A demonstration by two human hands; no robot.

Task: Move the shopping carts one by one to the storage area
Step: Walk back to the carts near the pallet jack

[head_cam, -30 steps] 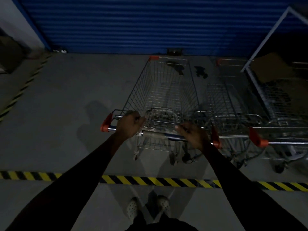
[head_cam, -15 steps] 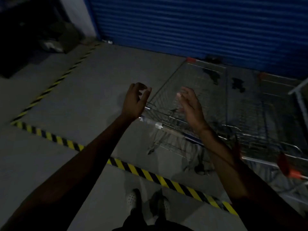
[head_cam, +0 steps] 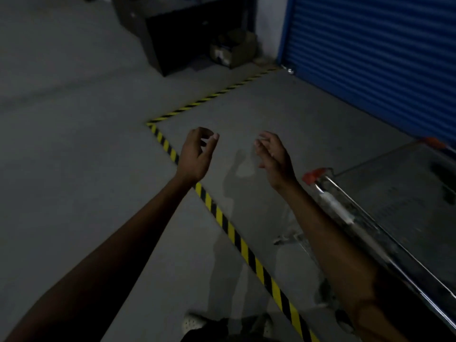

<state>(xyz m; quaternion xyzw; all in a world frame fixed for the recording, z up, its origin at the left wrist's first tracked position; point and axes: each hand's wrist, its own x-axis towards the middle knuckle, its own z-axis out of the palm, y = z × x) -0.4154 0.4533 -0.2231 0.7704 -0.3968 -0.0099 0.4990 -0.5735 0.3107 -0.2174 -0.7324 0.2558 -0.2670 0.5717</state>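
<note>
Steel shopping cart stands right of the right hand, handle running beside that forearm; the left hand is farther off, both loosely curled, empty

Both arms reach out over the concrete floor, the left hand and right hand loosely curled and holding nothing. A shopping cart stands at four o'clock, its red-capped handle just beside the right forearm. Yellow-black hazard tape runs between the arms, turning toward the blue shutter at two o'clock. A cardboard box sits at twelve.
</note>
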